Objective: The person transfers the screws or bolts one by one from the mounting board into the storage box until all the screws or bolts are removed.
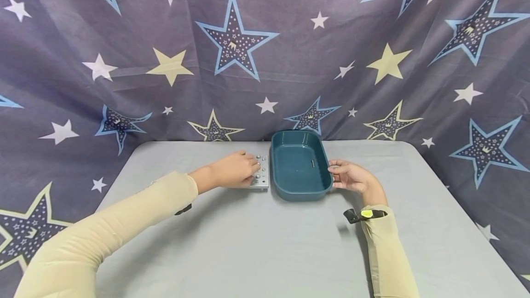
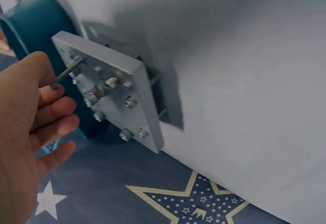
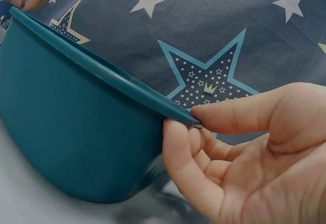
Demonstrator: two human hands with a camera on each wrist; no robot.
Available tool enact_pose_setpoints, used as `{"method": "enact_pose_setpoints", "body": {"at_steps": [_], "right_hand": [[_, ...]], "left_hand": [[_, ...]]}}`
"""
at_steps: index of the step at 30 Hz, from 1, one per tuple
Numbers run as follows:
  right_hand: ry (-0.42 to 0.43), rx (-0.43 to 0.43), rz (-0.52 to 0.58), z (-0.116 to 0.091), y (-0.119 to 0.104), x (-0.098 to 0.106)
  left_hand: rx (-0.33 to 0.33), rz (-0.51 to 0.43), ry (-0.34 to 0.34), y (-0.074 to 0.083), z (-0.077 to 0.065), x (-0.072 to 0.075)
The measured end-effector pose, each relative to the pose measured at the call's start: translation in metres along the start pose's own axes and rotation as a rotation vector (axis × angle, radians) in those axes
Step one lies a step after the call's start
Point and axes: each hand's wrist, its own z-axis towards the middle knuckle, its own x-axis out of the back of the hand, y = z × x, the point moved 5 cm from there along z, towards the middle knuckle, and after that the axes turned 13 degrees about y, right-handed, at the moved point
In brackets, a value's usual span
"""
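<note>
A square metal plate [image 2: 114, 99] with several screws [image 2: 131, 102] standing in its face sits at the far side of the table. Between thumb and forefinger my left hand [image 2: 33, 107] pinches a thin metal screw [image 2: 69, 72], whose far end meets the plate's face. In the head view this hand [image 1: 238, 169] covers much of the plate [image 1: 258, 183]. Beside the plate stands a deep teal plastic tub [image 1: 300, 192]. A small loose screw [image 1: 313, 163] lies inside it. My right hand [image 3: 244, 147] pinches the tub's rim, thumb on top and fingers beneath.
The table [image 1: 265, 247] has a pale grey cover. A dark curtain [image 1: 265, 91] printed with stars hangs right behind its far edge, close to the tub and plate. Shafts protrude from the plate's underside, seen in the left wrist view.
</note>
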Motion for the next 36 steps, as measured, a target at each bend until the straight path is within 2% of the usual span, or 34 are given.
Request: {"method": "enact_pose_setpoints", "body": {"at_steps": [5,13,16,19,24,36], "right_hand": [[0.001,0.007,-0.010,0.000,0.000,0.000],[-0.022,0.014,-0.007,0.000,0.000,-0.001],[-0.018,0.016,-0.006,0.000,0.000,-0.001],[-0.008,0.017,-0.006,0.000,0.001,-0.001],[-0.004,0.019,-0.011,0.000,0.001,0.000],[-0.004,0.027,-0.029,0.001,0.002,0.000]], "left_hand": [[0.071,-0.072,-0.050,-0.003,0.004,0.003],[0.110,-0.124,-0.091,-0.007,0.014,0.012],[0.159,-0.178,-0.115,-0.010,0.020,0.016],[0.218,-0.253,-0.167,-0.014,0.026,0.021],[0.299,-0.324,-0.225,-0.022,0.038,0.032],[0.389,-0.398,-0.241,-0.039,0.062,0.046]]}}
